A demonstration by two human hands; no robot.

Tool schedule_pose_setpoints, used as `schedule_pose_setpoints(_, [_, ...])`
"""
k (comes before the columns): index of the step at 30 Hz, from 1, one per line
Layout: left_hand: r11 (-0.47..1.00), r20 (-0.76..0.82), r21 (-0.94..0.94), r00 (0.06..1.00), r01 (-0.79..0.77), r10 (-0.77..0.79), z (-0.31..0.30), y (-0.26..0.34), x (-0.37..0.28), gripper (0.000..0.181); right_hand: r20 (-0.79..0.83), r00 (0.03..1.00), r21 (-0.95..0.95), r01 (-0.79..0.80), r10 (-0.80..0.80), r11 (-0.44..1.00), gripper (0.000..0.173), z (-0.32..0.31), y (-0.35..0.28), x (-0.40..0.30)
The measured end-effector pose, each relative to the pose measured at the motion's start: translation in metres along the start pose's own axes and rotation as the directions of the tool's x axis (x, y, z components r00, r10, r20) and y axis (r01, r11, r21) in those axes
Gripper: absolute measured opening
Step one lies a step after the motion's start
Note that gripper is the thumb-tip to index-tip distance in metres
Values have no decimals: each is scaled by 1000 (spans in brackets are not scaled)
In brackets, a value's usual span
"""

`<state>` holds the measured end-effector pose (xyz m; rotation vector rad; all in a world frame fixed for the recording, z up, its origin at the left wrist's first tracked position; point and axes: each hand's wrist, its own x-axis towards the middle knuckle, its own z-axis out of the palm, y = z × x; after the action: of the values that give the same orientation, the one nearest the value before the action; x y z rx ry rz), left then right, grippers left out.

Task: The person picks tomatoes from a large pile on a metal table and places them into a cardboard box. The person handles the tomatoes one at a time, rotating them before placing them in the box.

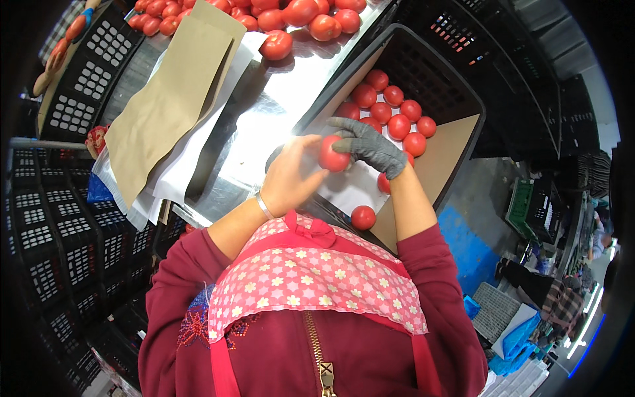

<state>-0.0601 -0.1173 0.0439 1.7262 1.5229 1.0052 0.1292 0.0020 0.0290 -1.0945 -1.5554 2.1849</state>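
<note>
My right hand (372, 148), in a grey glove, holds a red tomato (333, 155) over the near left part of a black plastic crate (476, 99). My bare left hand (292, 171), with a bracelet at the wrist, is beside that tomato, fingers apart; whether a fingertip touches it I cannot tell. Inside the crate, brown cardboard (449, 149) lines the walls and white paper (347, 191) lies on the bottom. Several tomatoes (399, 127) sit together at the crate's far end, and a single one (363, 218) lies near its close edge.
On the metal table (253, 119), brown paper sheets (168, 104) overlie white ones (183, 164) at left. A tomato pile (297, 12) covers the far end. Black crates (74, 218) stand at left. Another person's hand (47, 77) shows far left; people are at far right.
</note>
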Motion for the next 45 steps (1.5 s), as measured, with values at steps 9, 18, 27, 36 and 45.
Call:
schedule_pose_setpoints(9, [998,-44,14,997,-57,58,-1,4,3,69,-32,992,105,127,-124,986,58,8,-6,-9])
schedule_pose_setpoints(18, [997,0,-22,997,-80,80,-6,3,3,76,-13,991,175,131,-131,976,59,14,-16,-15])
schedule_pose_setpoints(27, [902,68,-416,993,120,-101,-3,-5,4,61,13,997,180,71,-75,981,54,14,-20,-16])
schedule_pose_setpoints(36, [485,496,-541,726,687,-476,-23,6,25,71,129,988,226,49,-80,973,52,8,-10,-13])
schedule_pose_setpoints(45, [377,651,-496,622,783,-436,-21,-1,32,82,108,989,349,57,-100,935,53,8,5,-5])
